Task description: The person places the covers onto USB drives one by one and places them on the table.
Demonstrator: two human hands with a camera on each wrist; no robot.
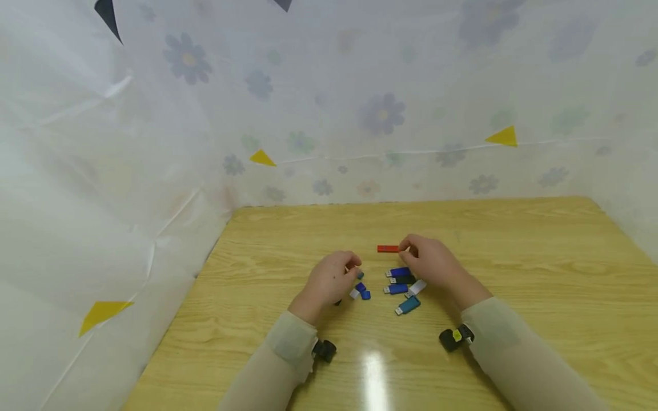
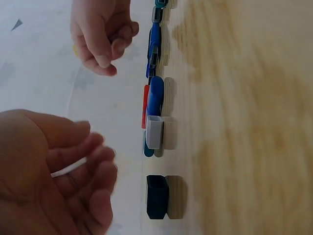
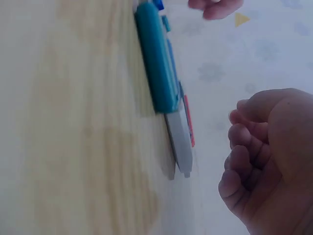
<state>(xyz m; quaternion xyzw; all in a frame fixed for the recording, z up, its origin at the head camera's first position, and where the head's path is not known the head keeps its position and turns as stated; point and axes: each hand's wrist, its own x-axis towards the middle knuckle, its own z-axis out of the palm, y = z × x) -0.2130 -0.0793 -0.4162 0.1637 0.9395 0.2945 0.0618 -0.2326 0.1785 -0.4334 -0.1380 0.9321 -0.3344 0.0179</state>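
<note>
My left hand (image 1: 331, 279) hovers over a group of small caps, fingers loosely curled and holding nothing. Around it lie two blue caps (image 1: 366, 295), a white cap (image 1: 354, 294), a teal cap (image 1: 360, 275) and a black cap (image 2: 157, 196). My right hand (image 1: 430, 261), also holding nothing, is over the table beside a red USB stick (image 1: 388, 249), whose right end it hides in the head view. Nearer me lie two blue USB sticks (image 1: 397, 289), a black USB stick (image 1: 403, 279), a white USB stick (image 1: 417, 287) and a teal USB stick (image 3: 157, 58).
Everything lies on a wood-grain table (image 1: 288, 234). White flowered sheeting (image 1: 319, 125) with yellow triangles closes off the back and sides. Dark wrist devices (image 1: 325, 350) are at both sleeve cuffs. Light glares off the table's front part.
</note>
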